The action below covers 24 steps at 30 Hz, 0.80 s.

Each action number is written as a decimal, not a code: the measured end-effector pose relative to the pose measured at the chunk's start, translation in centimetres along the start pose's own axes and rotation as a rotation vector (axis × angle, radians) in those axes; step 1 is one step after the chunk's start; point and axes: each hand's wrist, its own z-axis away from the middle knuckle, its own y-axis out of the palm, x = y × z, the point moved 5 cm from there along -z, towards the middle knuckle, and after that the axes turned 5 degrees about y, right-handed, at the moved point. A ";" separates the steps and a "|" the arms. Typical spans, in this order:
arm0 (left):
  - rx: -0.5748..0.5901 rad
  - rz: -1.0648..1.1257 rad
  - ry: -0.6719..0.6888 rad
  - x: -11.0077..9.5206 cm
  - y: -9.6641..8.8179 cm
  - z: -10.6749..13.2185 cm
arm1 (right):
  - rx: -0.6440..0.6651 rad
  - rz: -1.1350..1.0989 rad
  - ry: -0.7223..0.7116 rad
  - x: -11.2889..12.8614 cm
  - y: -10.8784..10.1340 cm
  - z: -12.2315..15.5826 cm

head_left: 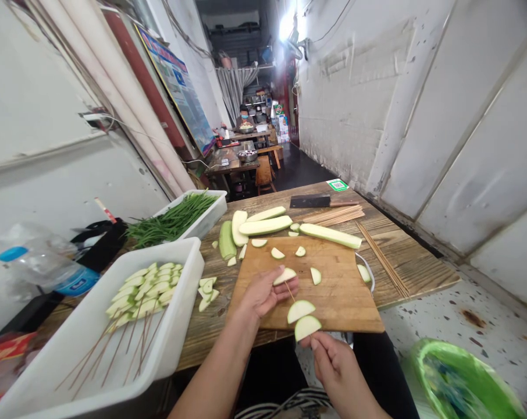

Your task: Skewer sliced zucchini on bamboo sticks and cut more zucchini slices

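Note:
My left hand (263,292) pinches a half-round zucchini slice (284,276) above the wooden cutting board (346,297). Lower down, my right hand (335,359) grips a thin wooden skewer (290,292). Two zucchini slices (301,311) are threaded on it, the lower one close to my right fingers. The skewer's upper end meets the slice in my left hand; whether it has pierced that slice I cannot tell. Several loose slices (316,276) lie on the board. Peeled zucchini lengths (266,225) rest along its far side.
A white tub (189,291) at left holds skewered slices (145,288). Behind it stands a tray of green stalks (180,218). A cleaver (311,201), bundled skewers (337,216) and more skewers (383,259) lie at right. A green-lined bin (464,378) stands on the floor. Someone sits far back.

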 end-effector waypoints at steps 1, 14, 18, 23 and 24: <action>-0.005 0.000 -0.006 0.2 0.1 0.0 | 0.000 0.000 0.001 -0.1 0.0 -0.1; 0.068 0.162 0.116 0.7 1.3 0.6 | -0.003 -0.028 0.007 -0.7 0.1 -0.2; 0.064 0.190 0.137 0.8 1.6 0.5 | -0.004 -0.043 0.009 -0.5 0.0 -0.1; 0.071 0.208 0.178 0.9 1.8 0.6 | 0.012 -0.101 0.026 -0.2 -0.1 0.0; 0.086 0.205 0.190 0.9 1.8 0.7 | 0.012 -0.114 0.029 -0.2 0.0 0.0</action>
